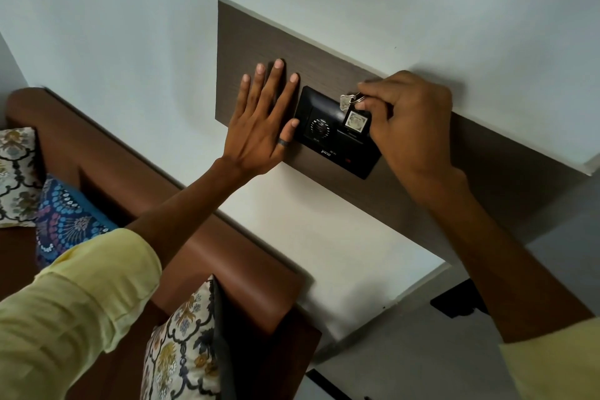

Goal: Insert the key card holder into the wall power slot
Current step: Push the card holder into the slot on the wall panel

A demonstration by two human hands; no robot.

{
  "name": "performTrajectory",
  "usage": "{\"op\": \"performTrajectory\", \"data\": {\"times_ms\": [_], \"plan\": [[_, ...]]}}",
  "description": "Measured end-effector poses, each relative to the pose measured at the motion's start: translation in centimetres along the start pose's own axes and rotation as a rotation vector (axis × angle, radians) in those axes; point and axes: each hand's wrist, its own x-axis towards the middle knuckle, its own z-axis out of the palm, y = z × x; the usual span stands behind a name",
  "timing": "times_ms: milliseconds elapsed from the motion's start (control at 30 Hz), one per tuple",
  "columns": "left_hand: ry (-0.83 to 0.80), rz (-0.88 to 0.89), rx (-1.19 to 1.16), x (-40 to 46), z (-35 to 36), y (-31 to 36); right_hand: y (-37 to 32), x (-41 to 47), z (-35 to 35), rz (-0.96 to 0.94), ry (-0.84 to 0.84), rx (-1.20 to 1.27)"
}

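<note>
A black switch plate (328, 153) with a round dial and a card slot is fixed on a dark wooden panel (259, 39). My right hand (412, 130) pinches the ring of a small black key card holder (356, 122) with a pale label. The holder stands at the slot on the plate's right half; a silver key (344, 102) dangles from the same ring. My left hand (263, 120) lies flat on the panel, fingers spread, thumb touching the plate's left edge.
A brown leather headboard (181, 214) runs below the panel along the white wall. Patterned cushions (181, 344) lean against it at lower left. A black fitting (457, 302) sits low on the wall at right.
</note>
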Motion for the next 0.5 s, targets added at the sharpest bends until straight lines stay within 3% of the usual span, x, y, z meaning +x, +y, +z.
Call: {"op": "performTrajectory", "data": {"times_ms": [300,500], "plan": [[-0.038,-0.043,0.035,0.1,-0.4,0.3,0.2,-1.2,2.4,-0.031,0.065,-0.036],[-0.034,-0.034,0.001,-0.3,-3.7,4.2,1.1,-5.0,1.8,-0.03,-0.091,-0.101]]}}
